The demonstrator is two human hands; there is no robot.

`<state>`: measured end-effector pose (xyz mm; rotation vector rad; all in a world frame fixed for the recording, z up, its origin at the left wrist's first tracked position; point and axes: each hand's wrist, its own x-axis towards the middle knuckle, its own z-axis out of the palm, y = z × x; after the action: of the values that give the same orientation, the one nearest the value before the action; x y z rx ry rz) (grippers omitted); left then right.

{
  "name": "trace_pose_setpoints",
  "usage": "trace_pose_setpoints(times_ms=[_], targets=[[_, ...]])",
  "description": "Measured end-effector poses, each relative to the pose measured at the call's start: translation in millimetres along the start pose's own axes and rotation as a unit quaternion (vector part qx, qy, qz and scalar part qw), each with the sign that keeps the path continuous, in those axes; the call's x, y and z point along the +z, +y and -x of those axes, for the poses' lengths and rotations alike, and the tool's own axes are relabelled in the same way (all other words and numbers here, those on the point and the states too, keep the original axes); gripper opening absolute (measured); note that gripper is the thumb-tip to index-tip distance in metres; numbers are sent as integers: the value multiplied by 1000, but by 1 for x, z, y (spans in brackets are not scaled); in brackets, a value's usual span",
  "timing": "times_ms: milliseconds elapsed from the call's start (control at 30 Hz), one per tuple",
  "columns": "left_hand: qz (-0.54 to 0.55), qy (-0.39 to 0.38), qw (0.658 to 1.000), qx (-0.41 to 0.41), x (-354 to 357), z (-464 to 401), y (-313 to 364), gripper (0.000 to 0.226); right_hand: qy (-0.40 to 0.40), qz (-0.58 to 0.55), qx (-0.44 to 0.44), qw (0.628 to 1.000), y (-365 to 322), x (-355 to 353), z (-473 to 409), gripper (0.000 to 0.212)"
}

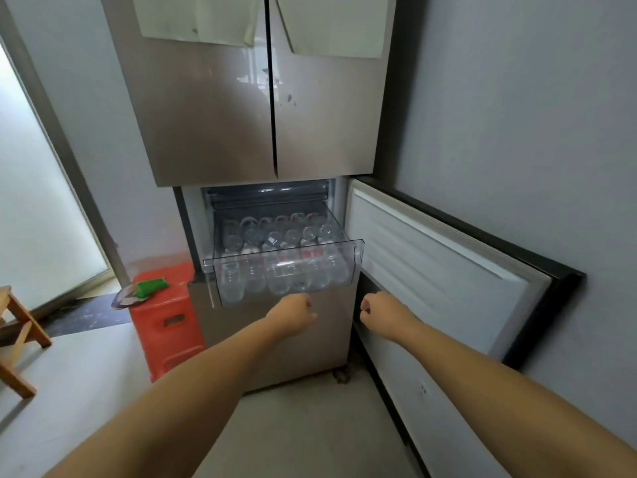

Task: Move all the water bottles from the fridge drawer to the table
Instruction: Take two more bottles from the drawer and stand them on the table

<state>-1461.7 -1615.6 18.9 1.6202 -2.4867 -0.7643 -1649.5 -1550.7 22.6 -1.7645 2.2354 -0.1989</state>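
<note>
Clearly the water bottles point(275, 257) lie packed on their sides in the clear fridge drawer point(286, 270), which juts out past the swung-open lower door point(441, 270), I judge so they can be lifted from above. Just below its front lip, my left hand point(293, 313) and right hand point(379, 313) hang with fingers curled, holding nothing and touching neither drawer nor bottles. No table shows; a red stool point(165, 326) stands beside the fridge.

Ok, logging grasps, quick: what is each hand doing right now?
Left hand: fingers curled, holding nothing, below the drawer.
Right hand: fingers curled, holding nothing.
</note>
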Motion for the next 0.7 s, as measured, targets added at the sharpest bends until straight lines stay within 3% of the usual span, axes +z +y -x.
trace_pose_setpoints(times_ms=[133,433,700], targets=[[18,2,1000,7,-14,-50,-9,42,2,-14,-16,1000,-6,5,-62,23],[46,96,994,-26,-74,-203,-16,35,87,-26,-101,991,-39,-28,-239,21],[44,59,995,-63,-100,-327,-20,26,20,26,-128,991,-22,-47,-384,28]])
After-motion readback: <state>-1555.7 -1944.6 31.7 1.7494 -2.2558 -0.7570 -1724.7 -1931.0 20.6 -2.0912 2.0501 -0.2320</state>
